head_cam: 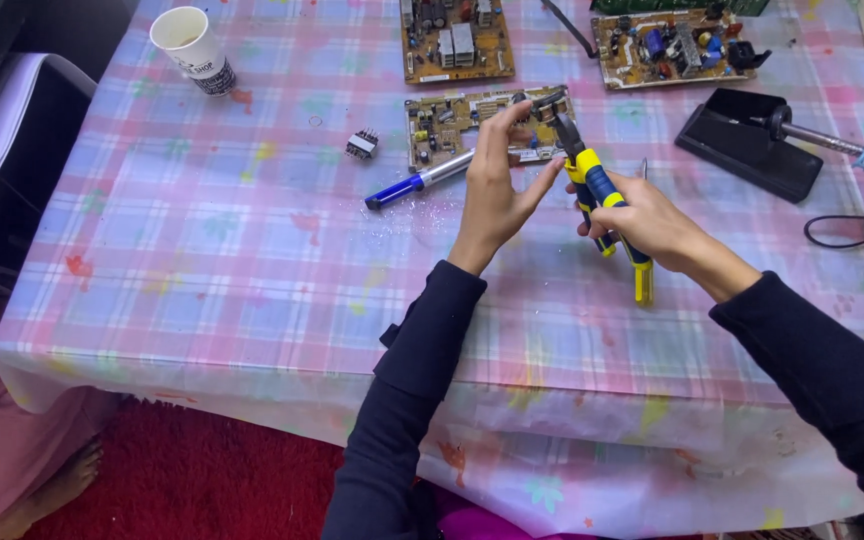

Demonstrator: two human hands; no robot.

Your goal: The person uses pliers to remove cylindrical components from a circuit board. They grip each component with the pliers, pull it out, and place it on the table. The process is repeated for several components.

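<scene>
R hand (652, 222): closing round the blue/yellow grips of the pliers (592, 185), squeezing them; tool is tilting up-left so its nose is reaching the near circuit board (482, 125) from the person's side w/o the wrist crossing over it.

Pliers nose: sitting at the board's right end, appears to be nipping a small dark part there; too small to tell exactly what.

L hand (500, 190): fingers are stretching up onto the board's right portion, thumb spreading toward the pliers; looks like it's pinning/steadying the board so it isn't sliding under the tool. Not closed on anything, just pressing w/ fingertips.

Near circuit board: lying flat on the table (202, 250), roughly centre-far, component side up, touching the L fingertips.

Pen (417, 183): blue/silver, lying just beside the board's near-left edge, partly passing behind the L hand; within easy reach.

Small black component (362, 144): sitting apart, left of the board, pins showing.

Other boards: two more (457, 40) (667, 45) are resting further back, out of the working zone.

Soldering iron (852, 148): parking in its black stand (747, 145) to the right, tip kept off the plastic cloth; cable is trailing off at right.

Paper cup (192, 48): standing far-left, well apart from the electronics.

Cloth: pastel checked plastic cover, draping over the table's near edge.
</scene>
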